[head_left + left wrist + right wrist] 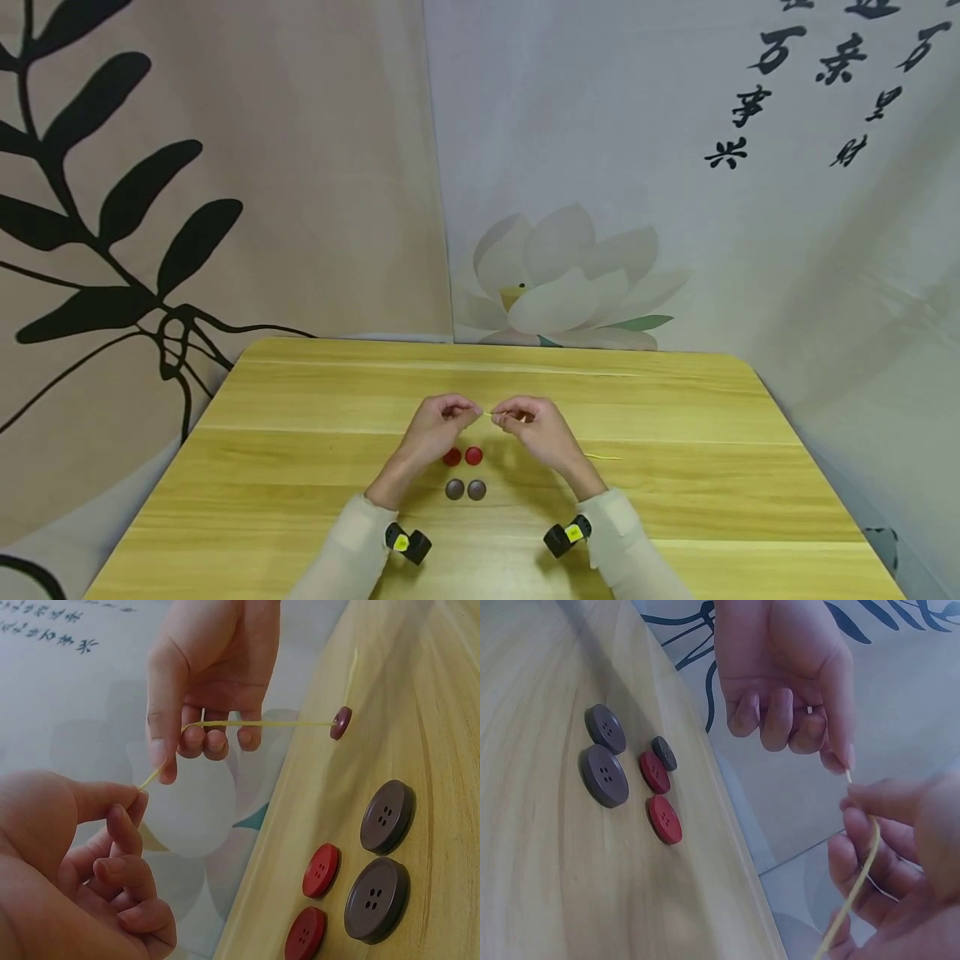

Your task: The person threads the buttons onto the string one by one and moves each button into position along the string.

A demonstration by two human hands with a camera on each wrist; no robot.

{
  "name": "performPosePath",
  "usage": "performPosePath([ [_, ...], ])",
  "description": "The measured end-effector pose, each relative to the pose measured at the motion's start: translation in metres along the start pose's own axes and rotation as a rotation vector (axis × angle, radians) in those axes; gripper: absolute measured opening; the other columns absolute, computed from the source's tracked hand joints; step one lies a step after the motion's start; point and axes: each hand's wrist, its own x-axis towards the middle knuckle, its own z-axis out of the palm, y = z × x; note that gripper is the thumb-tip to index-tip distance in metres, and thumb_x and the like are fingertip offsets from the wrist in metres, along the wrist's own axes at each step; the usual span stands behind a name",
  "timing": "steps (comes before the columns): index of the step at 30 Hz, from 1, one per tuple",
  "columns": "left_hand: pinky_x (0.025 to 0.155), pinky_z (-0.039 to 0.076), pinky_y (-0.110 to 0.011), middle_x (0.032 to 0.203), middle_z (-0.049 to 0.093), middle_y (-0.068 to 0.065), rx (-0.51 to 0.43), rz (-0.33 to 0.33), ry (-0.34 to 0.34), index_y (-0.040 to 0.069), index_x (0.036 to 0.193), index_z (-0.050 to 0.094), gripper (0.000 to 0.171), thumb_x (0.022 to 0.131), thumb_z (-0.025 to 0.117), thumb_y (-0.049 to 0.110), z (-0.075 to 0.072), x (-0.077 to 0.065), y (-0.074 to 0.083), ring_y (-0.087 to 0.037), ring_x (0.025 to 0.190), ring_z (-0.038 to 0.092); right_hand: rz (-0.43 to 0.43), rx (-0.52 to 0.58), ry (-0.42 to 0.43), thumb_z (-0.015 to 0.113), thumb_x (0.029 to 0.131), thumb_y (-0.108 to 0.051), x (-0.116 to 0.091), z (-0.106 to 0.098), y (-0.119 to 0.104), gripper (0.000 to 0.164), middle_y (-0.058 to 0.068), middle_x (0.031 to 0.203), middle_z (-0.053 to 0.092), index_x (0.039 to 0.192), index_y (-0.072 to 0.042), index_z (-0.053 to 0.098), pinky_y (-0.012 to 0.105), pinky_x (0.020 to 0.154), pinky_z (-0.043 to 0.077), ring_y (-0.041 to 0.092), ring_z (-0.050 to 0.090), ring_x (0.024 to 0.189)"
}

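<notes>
Above the middle of the table, my left hand pinches the end of a thin yellow string between thumb and index finger. My right hand pinches the same string close by, leaving a short stretch between the fingertips. From the right hand the string runs to a small dark red button, apparently passing through it, with a tail beyond. Below the hands lie two red buttons and two larger brown buttons. A small dark button sits beside the red ones, hidden in the head view.
The wooden table reaches back to a curtain wall printed with dark leaves, a pale lotus and characters. A piece of yellow string shows on the table right of the right wrist. Each wrist wears a black camera.
</notes>
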Motion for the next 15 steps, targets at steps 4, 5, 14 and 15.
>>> performPosePath([
  [4, 0.07, 0.042, -0.032, 0.088, 0.064, -0.015, 0.0, 0.0, 0.002, 0.005, 0.098, 0.073, 0.015, 0.096, 0.065, 0.017, 0.0006, -0.0001, 0.0005, -0.016, 0.074, 0.049, 0.003, -0.012, 0.006, 0.068, 0.094, -0.015, 0.0006, -0.0001, 0.001, 0.009, 0.011, 0.096, 0.074, 0.097, -0.017, 0.076, 0.026, 0.065, 0.046, 0.015, 0.06, 0.078],
  [5, 0.069, 0.041, -0.031, 0.088, 0.064, -0.015, 0.0, 0.001, 0.002, 0.006, 0.097, 0.074, 0.014, 0.096, 0.065, 0.017, 0.0008, 0.0, 0.0005, -0.016, 0.073, 0.049, 0.001, -0.013, 0.007, 0.068, 0.094, -0.015, 0.0007, 0.0, 0.0013, 0.009, 0.012, 0.096, 0.074, 0.097, -0.017, 0.076, 0.026, 0.064, 0.046, 0.015, 0.06, 0.078],
  [14, 0.071, 0.042, -0.031, 0.09, 0.065, -0.012, 0.017, -0.005, 0.002, 0.007, 0.099, 0.073, 0.015, 0.096, 0.065, 0.019, -0.001, 0.0001, 0.0, -0.017, 0.077, 0.051, -0.015, -0.01, 0.011, 0.067, 0.094, -0.015, 0.0006, -0.0013, 0.0032, 0.01, 0.014, 0.093, 0.072, 0.098, -0.01, 0.076, 0.025, 0.063, 0.045, 0.015, 0.058, 0.077],
  [15, 0.072, 0.043, -0.031, 0.092, 0.065, -0.012, 0.022, -0.011, 0.003, 0.007, 0.101, 0.073, 0.016, 0.097, 0.064, 0.02, -0.0021, 0.0002, -0.0005, -0.017, 0.078, 0.052, -0.012, -0.007, 0.01, 0.067, 0.094, -0.015, 0.0007, -0.0016, 0.003, 0.011, 0.014, 0.093, 0.072, 0.099, -0.009, 0.076, 0.025, 0.063, 0.045, 0.015, 0.059, 0.077],
])
